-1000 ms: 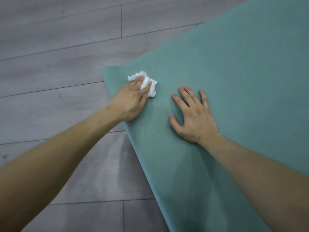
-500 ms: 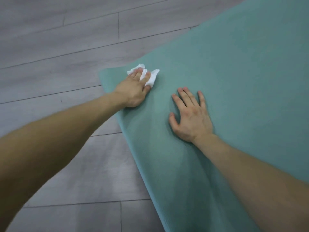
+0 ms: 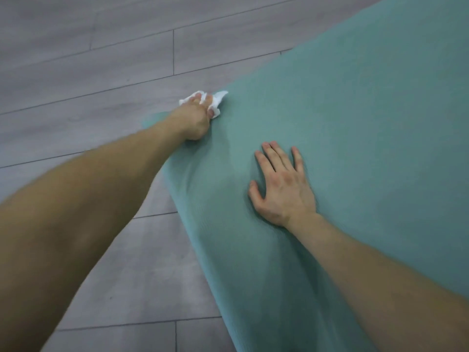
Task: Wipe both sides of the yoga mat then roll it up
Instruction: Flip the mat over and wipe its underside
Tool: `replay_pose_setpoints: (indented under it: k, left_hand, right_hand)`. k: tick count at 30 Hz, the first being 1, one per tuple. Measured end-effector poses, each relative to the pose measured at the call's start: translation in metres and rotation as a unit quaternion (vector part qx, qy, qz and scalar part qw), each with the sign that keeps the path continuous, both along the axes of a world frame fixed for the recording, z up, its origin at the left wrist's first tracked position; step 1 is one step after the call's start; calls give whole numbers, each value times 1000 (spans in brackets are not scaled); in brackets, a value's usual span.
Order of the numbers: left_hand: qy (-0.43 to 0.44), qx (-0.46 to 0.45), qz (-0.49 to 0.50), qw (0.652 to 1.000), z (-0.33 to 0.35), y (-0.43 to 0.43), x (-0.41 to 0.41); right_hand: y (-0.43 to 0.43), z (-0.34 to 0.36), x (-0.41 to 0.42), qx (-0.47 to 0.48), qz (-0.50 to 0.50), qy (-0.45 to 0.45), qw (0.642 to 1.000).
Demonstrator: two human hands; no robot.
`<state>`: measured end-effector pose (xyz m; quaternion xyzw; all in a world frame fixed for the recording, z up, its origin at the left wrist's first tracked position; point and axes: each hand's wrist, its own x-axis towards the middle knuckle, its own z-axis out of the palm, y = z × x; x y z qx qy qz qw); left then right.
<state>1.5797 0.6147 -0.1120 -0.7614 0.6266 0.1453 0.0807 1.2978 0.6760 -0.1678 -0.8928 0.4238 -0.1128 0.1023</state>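
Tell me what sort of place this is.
An indoor room, likely a home or studio; I can't tell which. A teal yoga mat lies flat on a grey wood-look plank floor. The left hand holds a crumpled white tissue at its edge, and the right hand presses flat on it.

Teal yoga mat (image 3: 355, 123) unrolled, lying flat, runs diagonally across right half of frame, corner at mid-left. Crumpled white tissue (image 3: 216, 104) on mat's top-left edge, upper centre, bit poking past edge.

Floor (image 3: 76, 80): grey wood-grain planks laid in staggered rows, running roughly left to right. Thin dark seams (image 3: 173, 52) separate adjacent planks. Finish matte. Lighting soft and even.
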Motion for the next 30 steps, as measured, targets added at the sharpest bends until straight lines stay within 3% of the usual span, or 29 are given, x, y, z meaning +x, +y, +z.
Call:
replay_pose_setpoints:
  k: [4, 8, 12, 16, 18, 20, 23, 25, 27, 30]
  left_hand:
    - [32, -22, -37, 999, -8, 27, -32]
    - [50, -13, -137, 989, -24, 67, -50]
    - [43, 31, -70, 996, -18, 11, -27]
    - [17, 63, -8, 998, -18, -30, -17]
    - [36, 44, -5, 998, -16, -25, -29]
    - [52, 21, -39, 998, -6, -2, -54]
    - [58, -8, -181, 982, -10, 50, -104]
    - [54, -15, -211, 976, -15, 58, -103]
    - [33, -3, -185, 982, -22, 25, -69]
    - [-11, 14, -68, 998, -22, -32, -17]
  right_hand:
    - [1, 1, -1, -9, -11, -5, 1000]
    - [0, -1, -2, -18, -35, -15, 999]
    - [2, 4, -4, 1, -53, 0, 999]
    - [-19, 0, -46, -14, 47, 44, 998]
    - [-27, 2, -74, -28, -21, 48, 998]
    - [-29, 2, -76, -17, -120, 40, 992]
    - [-25, 1, -71, -6, -133, 54, 990]
    - [-26, 3, -70, -4, -124, 54, 991]
    - [-28, 4, -72, -11, -121, 59, 991]
    - [-27, 2, -70, -7, -108, 58, 992]
